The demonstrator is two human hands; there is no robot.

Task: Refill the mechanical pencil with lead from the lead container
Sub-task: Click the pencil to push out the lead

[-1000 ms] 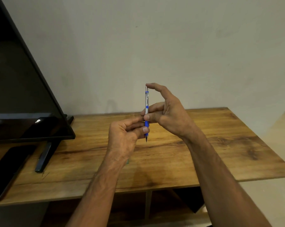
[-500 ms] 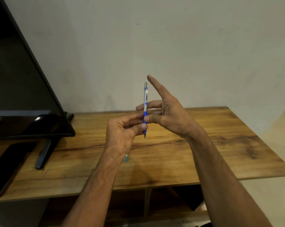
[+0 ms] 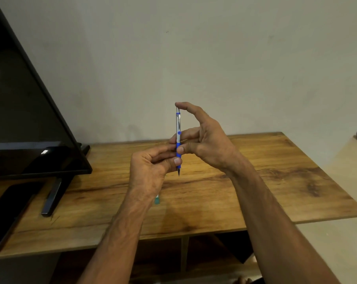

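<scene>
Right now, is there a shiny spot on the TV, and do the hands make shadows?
Head view: yes, a small white glare sits low on the TV; a faint, soft shadow lies on the table near its front edge; the pencil looks sharp, not blurred.

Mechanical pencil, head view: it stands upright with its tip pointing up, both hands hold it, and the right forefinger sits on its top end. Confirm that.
Wrong in one respect: the head view shows the mechanical pencil upright with its dark tip pointing down, not up. The left hand and right hand both hold it, and the right forefinger sits on its top end.
</scene>
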